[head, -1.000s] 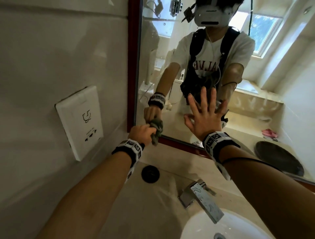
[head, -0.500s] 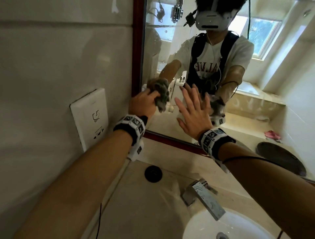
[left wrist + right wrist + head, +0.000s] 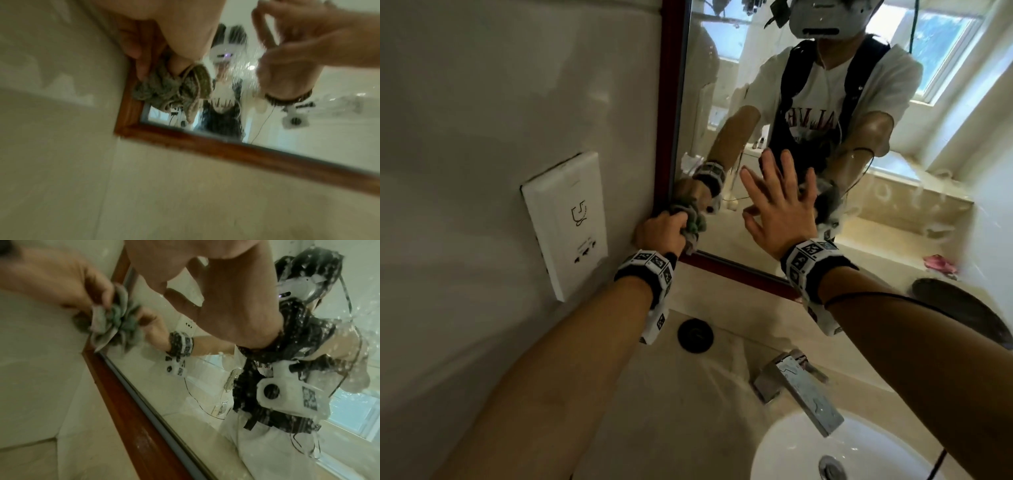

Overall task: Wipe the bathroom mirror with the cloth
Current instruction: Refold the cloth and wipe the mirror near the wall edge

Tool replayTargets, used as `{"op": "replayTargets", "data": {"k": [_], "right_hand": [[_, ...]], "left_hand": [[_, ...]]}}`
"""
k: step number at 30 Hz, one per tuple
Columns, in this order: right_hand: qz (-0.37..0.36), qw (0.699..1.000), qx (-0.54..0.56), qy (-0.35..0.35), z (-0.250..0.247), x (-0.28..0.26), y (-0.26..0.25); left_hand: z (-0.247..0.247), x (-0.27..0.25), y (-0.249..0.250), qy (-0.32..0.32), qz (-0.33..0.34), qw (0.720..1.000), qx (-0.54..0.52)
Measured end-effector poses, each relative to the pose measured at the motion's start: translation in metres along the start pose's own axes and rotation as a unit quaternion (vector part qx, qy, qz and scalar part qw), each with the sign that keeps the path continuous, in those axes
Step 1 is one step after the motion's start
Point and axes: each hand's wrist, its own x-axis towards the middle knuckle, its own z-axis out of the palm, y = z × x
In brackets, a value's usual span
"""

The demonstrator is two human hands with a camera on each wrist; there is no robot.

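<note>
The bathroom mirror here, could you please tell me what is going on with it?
A person is wiping it. Their left hand grips a bunched grey-green cloth against the mirror near its lower left corner, by the red-brown frame. The right hand is spread flat at the glass. Droplets dot the glass further right.

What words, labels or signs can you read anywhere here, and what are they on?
"ALLVIE" or similar, mirrored letters on the shirt reflected in the mirror; too blurred to read with certainty.
Line-drawn symbol, no words, on the white socket cover; the small print under it is too small to read.
Black-and-white square code patterns, no text, on the wristbands.
Nothing readable on the tap or cloth.
</note>
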Motion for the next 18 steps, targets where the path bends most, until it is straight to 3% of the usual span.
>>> {"op": "replayTargets", "data": {"k": [3,8,18], "right_hand": [[0.002,1.0,0.002,0.011,0.003,0.0,0.001],[0.008,1.0,0.008,0.017,0.004,0.001,-0.003],[0.016,1.0,0.01,0.005,-0.002,-0.001,-0.005]], "left_hand": [[0.03,-0.009,-0.01,-0.051,-0.04,0.998,0.012],[0.031,-0.007,-0.011,-0.053,-0.053,0.997,0.027],[-0.022,0.011,0.022,0.063,-0.071,0.99,-0.109]]}}
